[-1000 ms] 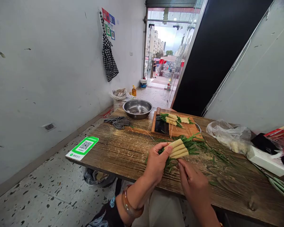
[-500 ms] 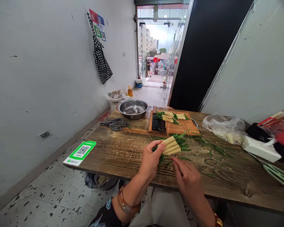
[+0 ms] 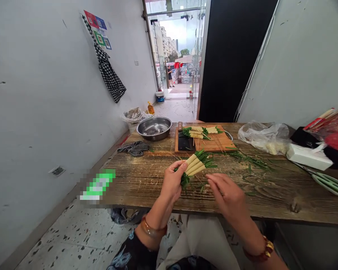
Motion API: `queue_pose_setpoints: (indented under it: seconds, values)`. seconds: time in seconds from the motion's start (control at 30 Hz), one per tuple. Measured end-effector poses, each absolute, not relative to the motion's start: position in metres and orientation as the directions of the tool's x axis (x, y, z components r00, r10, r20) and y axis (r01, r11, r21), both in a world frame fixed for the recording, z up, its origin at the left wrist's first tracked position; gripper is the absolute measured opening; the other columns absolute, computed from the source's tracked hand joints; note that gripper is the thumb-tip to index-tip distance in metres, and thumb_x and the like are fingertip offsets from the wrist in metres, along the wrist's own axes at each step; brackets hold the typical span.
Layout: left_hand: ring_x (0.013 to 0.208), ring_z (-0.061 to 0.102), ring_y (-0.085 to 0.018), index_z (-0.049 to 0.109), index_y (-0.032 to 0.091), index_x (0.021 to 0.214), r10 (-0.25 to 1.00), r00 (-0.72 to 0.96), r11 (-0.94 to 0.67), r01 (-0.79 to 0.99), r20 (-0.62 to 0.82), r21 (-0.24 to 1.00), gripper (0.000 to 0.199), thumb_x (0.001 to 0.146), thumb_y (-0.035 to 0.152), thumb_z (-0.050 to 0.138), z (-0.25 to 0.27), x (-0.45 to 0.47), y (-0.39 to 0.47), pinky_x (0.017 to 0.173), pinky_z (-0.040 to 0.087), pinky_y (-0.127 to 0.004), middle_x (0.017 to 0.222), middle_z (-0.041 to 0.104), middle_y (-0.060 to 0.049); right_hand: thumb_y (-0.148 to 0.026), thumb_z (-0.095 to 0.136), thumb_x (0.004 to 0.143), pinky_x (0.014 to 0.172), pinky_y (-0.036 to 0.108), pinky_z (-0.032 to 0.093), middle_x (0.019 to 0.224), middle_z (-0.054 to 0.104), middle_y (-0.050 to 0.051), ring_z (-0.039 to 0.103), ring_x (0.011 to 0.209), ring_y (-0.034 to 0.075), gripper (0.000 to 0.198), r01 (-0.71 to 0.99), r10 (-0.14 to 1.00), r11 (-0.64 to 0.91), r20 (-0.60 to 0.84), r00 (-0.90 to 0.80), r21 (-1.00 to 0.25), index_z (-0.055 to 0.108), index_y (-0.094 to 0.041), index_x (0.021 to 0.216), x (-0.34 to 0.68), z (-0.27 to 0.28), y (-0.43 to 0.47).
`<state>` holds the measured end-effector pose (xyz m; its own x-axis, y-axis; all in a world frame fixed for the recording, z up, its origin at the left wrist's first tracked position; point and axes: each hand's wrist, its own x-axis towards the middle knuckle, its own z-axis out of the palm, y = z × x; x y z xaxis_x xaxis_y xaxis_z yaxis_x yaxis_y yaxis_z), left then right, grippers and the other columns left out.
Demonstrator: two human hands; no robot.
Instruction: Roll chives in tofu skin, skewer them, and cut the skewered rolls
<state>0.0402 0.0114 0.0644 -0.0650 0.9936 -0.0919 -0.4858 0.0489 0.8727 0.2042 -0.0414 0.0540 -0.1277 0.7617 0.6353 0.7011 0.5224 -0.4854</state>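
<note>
My left hand [image 3: 171, 183] is closed around a bundle of pale tofu-skin rolls [image 3: 195, 165] lying side by side, with green leaves sticking out at both ends. To its right, apart from the rolls, my right hand [image 3: 228, 194] has thumb and fingers pinched together; whatever they may hold is too small to make out. Beyond both hands is a wooden cutting board [image 3: 224, 145]. More filled rolls [image 3: 196, 131] rest on it, with thin wooden skewers [image 3: 217, 141] among and beside them. A cleaver [image 3: 185, 144] lies at the board's left side.
A steel basin [image 3: 154, 129] and a grey cloth [image 3: 133, 148] are left of the board. Green scraps [image 3: 252, 160] litter the wooden table [image 3: 146, 187]. On the right are a plastic bag [image 3: 266, 137], a white tissue box [image 3: 309, 155] and green-handled scissors [image 3: 330, 182].
My right hand has drawn away from the rolls to the right. The rolls in my left hand are tilted more upward. The whole view has shifted a little.
</note>
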Motion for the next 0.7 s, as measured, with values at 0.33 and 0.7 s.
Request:
queue_pose_setpoints:
  seconds: [0.33,0.7]
  values:
    - [0.071,0.062,-0.013,0.071,0.012,0.092,0.913,0.372,0.285,-0.287,-0.168,0.914,0.044,0.061,0.042,0.081,0.067,0.034,0.018,0.068,0.047,-0.022,0.083,0.07,-0.005,-0.049,0.039,0.092,0.046,0.023,0.039,0.058,0.057,-0.002,0.053,0.045,0.011,0.039,0.193,0.987,0.149,0.134,-0.089,-0.97,0.056,-0.019,0.075,0.209,0.024,-0.035]
    - [0.054,0.053,-0.008,0.067,0.01,0.064,0.857,0.466,0.295,-0.092,-0.22,0.951,0.04,0.06,0.048,0.08,0.067,0.033,0.036,0.054,0.04,-0.02,0.061,0.063,-0.001,-0.036,0.038,0.095,0.058,0.024,0.035,0.056,0.058,-0.001,0.053,0.054,0.012,0.041,0.553,0.94,0.341,0.278,-0.197,-0.76,0.053,-0.02,0.06,0.217,0.025,-0.039]
